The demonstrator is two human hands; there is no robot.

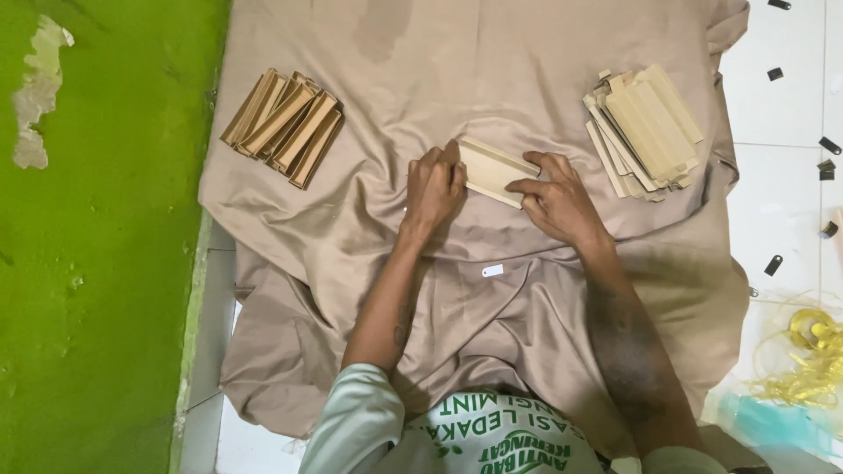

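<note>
Both hands are working mid-cloth [369, 79]: the left hand [433, 189] is pressing flat fingers on a cream cardboard piece [492, 168]. The right hand [555, 200] is pinching its near edge

The left hand [435, 186] covers the nine o'clock end of the pale flat folded cardboard piece [493, 169]. At five o'clock, the tangled yellow plastic strapping [812, 355] is cut off by the frame edge. Small black clips [774, 264] at three o'clock are too small to identify.
</note>
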